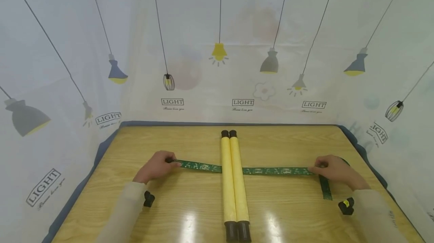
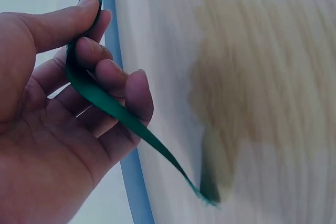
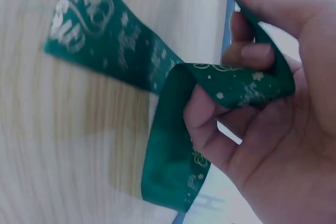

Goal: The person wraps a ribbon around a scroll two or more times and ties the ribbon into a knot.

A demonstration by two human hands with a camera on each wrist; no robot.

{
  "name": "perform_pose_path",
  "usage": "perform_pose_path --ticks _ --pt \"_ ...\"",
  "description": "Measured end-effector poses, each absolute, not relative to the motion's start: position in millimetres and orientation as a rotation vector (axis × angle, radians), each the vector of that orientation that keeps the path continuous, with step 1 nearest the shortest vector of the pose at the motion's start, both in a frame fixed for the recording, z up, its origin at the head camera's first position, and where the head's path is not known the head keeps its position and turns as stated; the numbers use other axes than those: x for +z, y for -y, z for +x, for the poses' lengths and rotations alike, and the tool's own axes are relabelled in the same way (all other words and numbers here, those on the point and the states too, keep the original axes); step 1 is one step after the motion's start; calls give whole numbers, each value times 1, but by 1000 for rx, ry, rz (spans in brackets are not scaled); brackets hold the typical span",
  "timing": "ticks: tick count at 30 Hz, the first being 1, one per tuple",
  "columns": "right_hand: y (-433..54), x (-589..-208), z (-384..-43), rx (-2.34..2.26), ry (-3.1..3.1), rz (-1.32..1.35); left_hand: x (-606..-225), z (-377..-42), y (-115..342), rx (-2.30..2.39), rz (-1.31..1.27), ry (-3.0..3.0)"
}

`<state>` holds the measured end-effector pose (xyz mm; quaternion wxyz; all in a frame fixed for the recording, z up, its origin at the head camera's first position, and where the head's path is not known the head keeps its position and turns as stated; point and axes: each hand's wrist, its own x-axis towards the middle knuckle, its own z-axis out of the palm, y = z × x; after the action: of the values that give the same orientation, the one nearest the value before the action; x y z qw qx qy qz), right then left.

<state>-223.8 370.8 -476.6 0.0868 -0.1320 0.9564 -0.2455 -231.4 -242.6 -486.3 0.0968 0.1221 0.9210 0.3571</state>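
A green ribbon [image 1: 278,171] with a pale printed pattern stretches crosswise and passes beneath two yellow rolls [image 1: 234,182]. The rolls lie side by side and have dark ends. My left hand [image 1: 159,167] pinches the ribbon between thumb and fingers near its left end; in the left wrist view the short tail of ribbon [image 2: 113,107] runs down across the fingers. To the right of the rolls, my right hand [image 1: 333,169] pinches the other side. Beyond that grip, the right wrist view has the longer tail of ribbon [image 3: 123,40] looping over the curled fingers.
Under everything is a wood-grain table [image 1: 190,141] with a blue edge [image 1: 230,123]. Pale sheets printed with hanging lamps [image 1: 219,51] stand along its back and both sides. Small black objects [image 1: 148,199] show beside both sleeves.
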Motion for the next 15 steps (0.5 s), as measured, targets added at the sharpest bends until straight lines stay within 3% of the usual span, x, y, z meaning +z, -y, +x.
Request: perform_pose_path --ticks 15 --pt "-389 -465 -225 -974 -2459 -557 -472 -229 282 973 224 -2853"
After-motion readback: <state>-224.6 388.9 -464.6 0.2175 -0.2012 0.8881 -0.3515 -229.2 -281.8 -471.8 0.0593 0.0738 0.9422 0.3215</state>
